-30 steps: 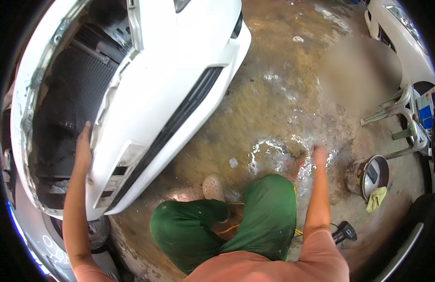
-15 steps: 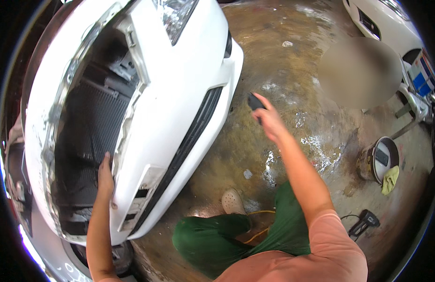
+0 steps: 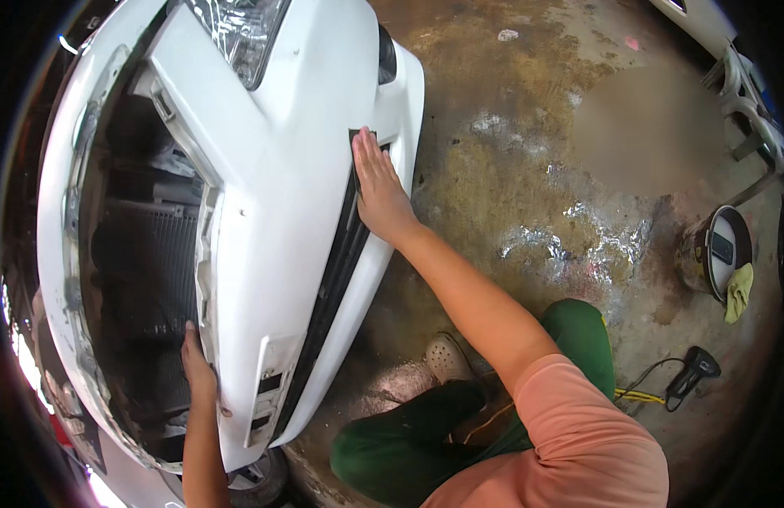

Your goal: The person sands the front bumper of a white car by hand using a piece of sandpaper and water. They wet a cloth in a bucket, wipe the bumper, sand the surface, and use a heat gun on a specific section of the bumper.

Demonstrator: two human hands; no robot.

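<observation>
A white car's front bumper (image 3: 282, 169) fills the left side, with a dark slotted grille (image 3: 328, 292) along its lower part. My left hand (image 3: 197, 368) grips the bumper's inner edge beside the open engine bay, its fingers partly hidden. Farther up, my right hand (image 3: 380, 190) lies with fingers stretched and close together over the grille's far end. It presses a thin, dark flat pad (image 3: 354, 157) against the bumper there. Only the pad's edge shows past the fingers, so its exact kind cannot be made out.
A radiator (image 3: 159, 245) sits inside the bay, and a headlight (image 3: 240, 38) is above the bumper. To the right stand a bucket (image 3: 695, 254) with a green cloth (image 3: 738, 292) on its rim and a black corded device (image 3: 695, 372). The concrete floor (image 3: 485, 195) is wet in patches.
My right hand has moved left from over the floor onto the bumper, bringing the dark pad with it. My left hand stays on the inner edge. The view has shifted slightly.
</observation>
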